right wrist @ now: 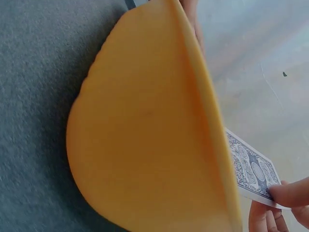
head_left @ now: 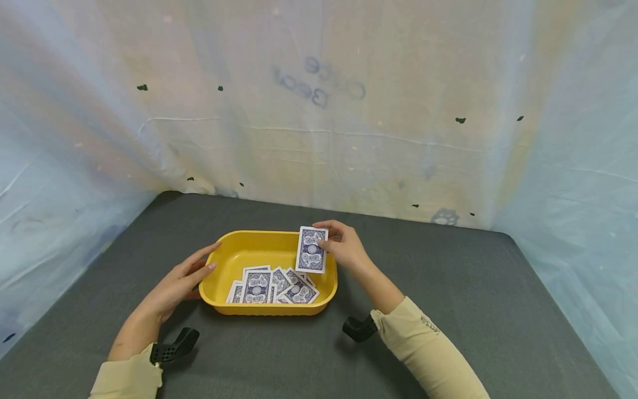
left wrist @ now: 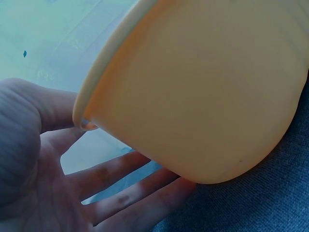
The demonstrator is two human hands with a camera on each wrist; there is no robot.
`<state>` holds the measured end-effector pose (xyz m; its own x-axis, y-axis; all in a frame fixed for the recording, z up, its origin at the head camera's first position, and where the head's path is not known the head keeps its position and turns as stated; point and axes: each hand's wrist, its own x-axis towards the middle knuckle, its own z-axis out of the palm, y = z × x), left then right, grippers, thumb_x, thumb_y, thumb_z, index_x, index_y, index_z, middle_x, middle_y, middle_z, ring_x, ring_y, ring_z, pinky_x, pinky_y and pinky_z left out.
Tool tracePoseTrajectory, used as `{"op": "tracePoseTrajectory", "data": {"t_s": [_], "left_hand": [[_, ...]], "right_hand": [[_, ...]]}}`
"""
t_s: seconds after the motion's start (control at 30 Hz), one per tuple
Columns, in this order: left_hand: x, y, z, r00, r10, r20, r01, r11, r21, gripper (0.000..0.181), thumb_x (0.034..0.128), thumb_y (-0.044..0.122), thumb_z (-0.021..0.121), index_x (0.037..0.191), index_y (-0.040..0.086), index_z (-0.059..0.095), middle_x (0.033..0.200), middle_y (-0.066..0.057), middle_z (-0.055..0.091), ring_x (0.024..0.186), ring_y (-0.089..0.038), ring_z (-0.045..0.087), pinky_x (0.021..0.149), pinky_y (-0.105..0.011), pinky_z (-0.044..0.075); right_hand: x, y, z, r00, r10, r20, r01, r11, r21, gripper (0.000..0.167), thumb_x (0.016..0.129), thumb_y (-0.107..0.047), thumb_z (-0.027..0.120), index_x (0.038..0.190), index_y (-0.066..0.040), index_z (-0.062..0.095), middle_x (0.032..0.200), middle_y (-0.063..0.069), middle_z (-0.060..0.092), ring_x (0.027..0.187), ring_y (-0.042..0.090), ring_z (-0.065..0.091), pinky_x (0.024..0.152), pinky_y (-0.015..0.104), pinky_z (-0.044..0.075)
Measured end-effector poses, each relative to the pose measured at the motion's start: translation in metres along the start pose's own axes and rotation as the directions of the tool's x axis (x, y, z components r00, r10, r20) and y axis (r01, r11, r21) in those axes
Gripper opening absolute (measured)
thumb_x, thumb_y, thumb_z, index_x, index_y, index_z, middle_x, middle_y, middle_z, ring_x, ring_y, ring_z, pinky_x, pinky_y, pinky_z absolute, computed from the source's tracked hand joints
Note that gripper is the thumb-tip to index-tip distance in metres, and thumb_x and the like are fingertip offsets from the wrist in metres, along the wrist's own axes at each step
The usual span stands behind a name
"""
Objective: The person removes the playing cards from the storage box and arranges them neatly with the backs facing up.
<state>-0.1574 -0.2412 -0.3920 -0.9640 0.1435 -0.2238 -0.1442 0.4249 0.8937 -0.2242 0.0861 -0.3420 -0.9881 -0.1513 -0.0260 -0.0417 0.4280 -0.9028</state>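
Observation:
A yellow plastic tray (head_left: 268, 310) stands on the dark table, with several blue-backed playing cards (head_left: 257, 287) lying loosely overlapped, backs up, along its near side. My right hand (head_left: 344, 246) is above the tray's right end and pinches a blue-backed playing card (head_left: 312, 250) between thumb and fingers; that card's face is hidden. In the right wrist view the same card (right wrist: 253, 166) shows past the tray's rim (right wrist: 212, 111). My left hand (head_left: 176, 282) rests at the tray's left end, its fingers (left wrist: 113, 174) fairly straight against the outer wall and the thumb by the rim.
A dark grey cloth (head_left: 448, 310) covers the table. Pale, wrinkled sheeting (head_left: 349, 122) with small dark marks hangs behind the table and on both sides. Black wrist devices (head_left: 174, 344) are worn at the sleeve cuffs.

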Motion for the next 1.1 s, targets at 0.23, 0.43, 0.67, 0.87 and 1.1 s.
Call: {"op": "tracePoseTrajectory", "data": {"t_s": [0.23, 0.43, 0.67, 0.87, 1.1], "left_hand": [[0.000, -0.001, 0.001, 1.000, -0.001, 0.000, 0.001, 1.000, -0.001, 0.068, 0.0988, 0.048, 0.045, 0.155, 0.031, 0.012, 0.151, -0.026, 0.028, 0.127, -0.041, 0.043, 0.091, -0.051, 0.049], [0.001, -0.002, 0.001, 1.000, 0.006, 0.003, -0.006, 1.000, -0.007, 0.067, 0.0992, 0.048, 0.045, 0.155, 0.030, 0.012, 0.151, -0.026, 0.027, 0.127, -0.042, 0.043, 0.090, -0.051, 0.049], [0.001, -0.002, 0.002, 1.000, 0.004, 0.003, -0.004, 1.000, -0.017, 0.067, 0.0993, 0.047, 0.045, 0.155, 0.031, 0.012, 0.152, -0.026, 0.025, 0.129, -0.043, 0.041, 0.091, -0.052, 0.048], [0.000, -0.002, 0.001, 1.000, -0.002, -0.001, 0.002, 1.000, -0.012, 0.067, 0.0989, 0.049, 0.045, 0.155, 0.031, 0.012, 0.152, -0.025, 0.027, 0.129, -0.042, 0.041, 0.091, -0.052, 0.049], [0.000, -0.002, 0.001, 1.000, 0.012, 0.008, -0.012, 1.000, -0.024, 0.065, 0.0999, 0.046, 0.044, 0.155, 0.031, 0.012, 0.152, -0.025, 0.026, 0.130, -0.043, 0.040, 0.091, -0.054, 0.048]], "right_hand": [[0.006, 0.000, -0.010, 1.000, 0.021, -0.017, -0.020, 0.999, 0.045, 0.034, 0.091, -0.003, 0.062, 0.122, -0.016, 0.065, 0.109, 0.013, 0.058, 0.097, 0.026, 0.061, 0.085, 0.042, 0.051], [0.013, 0.003, -0.021, 0.998, 0.026, -0.048, -0.022, 0.997, 0.068, 0.036, 0.091, -0.001, 0.061, 0.125, -0.013, 0.063, 0.111, 0.015, 0.057, 0.096, 0.025, 0.060, 0.089, 0.046, 0.049], [0.023, 0.007, -0.034, 0.995, 0.047, -0.093, -0.042, 0.998, 0.056, 0.037, 0.092, -0.002, 0.058, 0.127, -0.013, 0.062, 0.111, 0.015, 0.057, 0.097, 0.026, 0.056, 0.091, 0.044, 0.048], [0.032, 0.015, -0.043, 0.991, 0.076, -0.110, -0.069, 0.995, 0.069, 0.037, 0.093, -0.002, 0.058, 0.128, -0.014, 0.061, 0.114, 0.015, 0.057, 0.099, 0.028, 0.055, 0.096, 0.047, 0.046], [0.043, 0.025, -0.055, 0.984, 0.102, -0.144, -0.089, 0.992, 0.094, 0.038, 0.094, -0.002, 0.056, 0.130, -0.014, 0.059, 0.112, 0.014, 0.054, 0.097, 0.025, 0.054, 0.096, 0.046, 0.045]]}}
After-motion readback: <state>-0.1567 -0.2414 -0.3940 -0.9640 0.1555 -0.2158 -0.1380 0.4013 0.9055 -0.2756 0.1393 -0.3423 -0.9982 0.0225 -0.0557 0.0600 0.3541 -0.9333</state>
